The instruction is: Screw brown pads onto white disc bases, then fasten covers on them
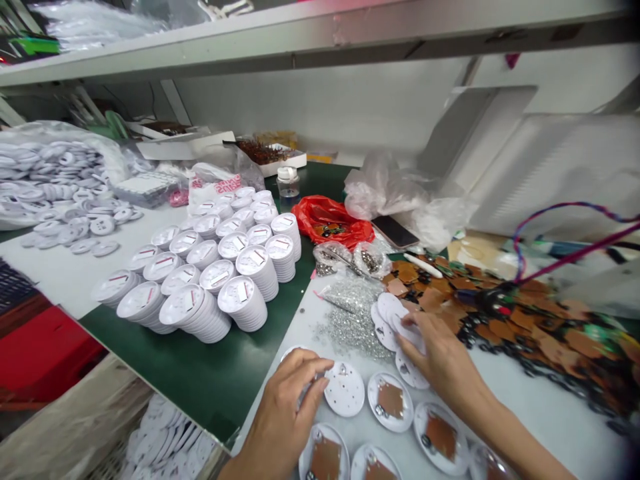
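My left hand (293, 400) rests at the near edge of the white work surface (550, 413), its fingers curled on the rim of a white round disc (345, 393). My right hand (440, 357) reaches forward with fingers bent onto a small fanned pile of white discs (393, 317). In front of both hands lie several open white round shells holding brown circuit boards (391, 399). A heap of tiny silver screws (353, 320) lies just beyond my hands.
Stacks of finished white round units (215, 273) stand on the green mat at centre left. A pile of brown boards and black parts (525, 320) spreads to the right. A red bag (333, 220), a phone (395, 231) and clear bags lie behind.
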### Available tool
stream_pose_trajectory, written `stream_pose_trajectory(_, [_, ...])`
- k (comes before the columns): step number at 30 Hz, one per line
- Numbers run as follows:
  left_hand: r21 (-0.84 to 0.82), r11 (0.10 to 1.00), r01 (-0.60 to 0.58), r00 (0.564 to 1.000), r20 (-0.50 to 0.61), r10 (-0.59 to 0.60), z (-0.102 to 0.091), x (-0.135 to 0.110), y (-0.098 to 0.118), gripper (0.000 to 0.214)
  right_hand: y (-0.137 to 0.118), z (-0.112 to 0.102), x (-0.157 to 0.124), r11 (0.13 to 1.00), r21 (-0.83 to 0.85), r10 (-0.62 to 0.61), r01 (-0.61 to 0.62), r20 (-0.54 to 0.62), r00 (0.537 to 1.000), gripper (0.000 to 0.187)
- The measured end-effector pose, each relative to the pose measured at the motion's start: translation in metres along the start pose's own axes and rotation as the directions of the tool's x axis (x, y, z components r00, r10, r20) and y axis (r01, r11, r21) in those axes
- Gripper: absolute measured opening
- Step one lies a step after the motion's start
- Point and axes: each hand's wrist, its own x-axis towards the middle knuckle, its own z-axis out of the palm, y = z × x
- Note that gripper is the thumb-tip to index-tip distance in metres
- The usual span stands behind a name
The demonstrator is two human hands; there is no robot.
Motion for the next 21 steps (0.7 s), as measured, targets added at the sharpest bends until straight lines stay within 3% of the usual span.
stream_pose_trajectory(5, [-0.122, 0.992, 0.029, 0.999, -0.031, -0.033, -0.003, -0.002, 0.004, 0.024, 0.003, -0.024, 0.007, 1.0, -0.026, -0.004, 0.002, -0.094, 0.996, 0.026])
stream_pose_trajectory(7, [-0.19, 0.978, 0.087, 0.996, 0.005, -0.087, 0.001, -0.001, 0.009, 0.023, -0.007, -0.038, 0.009, 1.0, -0.02, -0.008, 0.005, -0.146, 0.989, 0.024])
stream_pose_trajectory(9, [-0.29, 0.94, 0.182, 0.983, 0.044, -0.177, 0.009, 0.0, 0.016, 0.026, -0.026, -0.052, 0.008, 0.996, 0.059, 0.073, -0.063, -0.187, 0.98, 0.02])
stream_pose_trajectory(10, [-0.364, 0.9, 0.239, 0.971, 0.071, -0.229, 0.014, 0.0, 0.019, 0.031, -0.037, -0.058, 0.007, 0.974, 0.163, 0.186, -0.16, -0.164, 0.969, 0.019])
stream_pose_trajectory(12, [-0.539, 0.766, 0.35, 0.935, 0.154, -0.318, 0.024, 0.0, 0.025, 0.04, -0.057, -0.066, 0.0, 0.851, 0.411, 0.354, -0.326, 0.007, 0.935, 0.019])
stream_pose_trajectory(15, [-0.679, 0.554, 0.481, 0.868, 0.277, -0.413, 0.034, -0.005, 0.027, 0.044, -0.075, -0.067, -0.018, 0.655, 0.601, 0.351, -0.458, 0.294, 0.889, 0.02])
stream_pose_trajectory(17, [-0.676, 0.505, 0.537, 0.822, 0.284, -0.494, 0.034, -0.01, 0.024, 0.05, -0.077, -0.063, -0.033, 0.703, 0.581, 0.282, -0.411, 0.302, 0.911, 0.02])
stream_pose_trajectory(19, [-0.651, 0.492, 0.578, 0.782, 0.271, -0.56, 0.028, -0.017, 0.019, 0.057, -0.077, -0.06, -0.046, 0.827, 0.509, 0.158, -0.239, 0.198, 0.967, 0.024])
stream_pose_trajectory(21, [-0.62, 0.497, 0.607, 0.77, 0.303, -0.561, 0.02, -0.025, 0.015, 0.058, -0.081, -0.059, -0.056, 0.893, 0.449, -0.011, -0.036, 0.102, 0.995, 0.023])
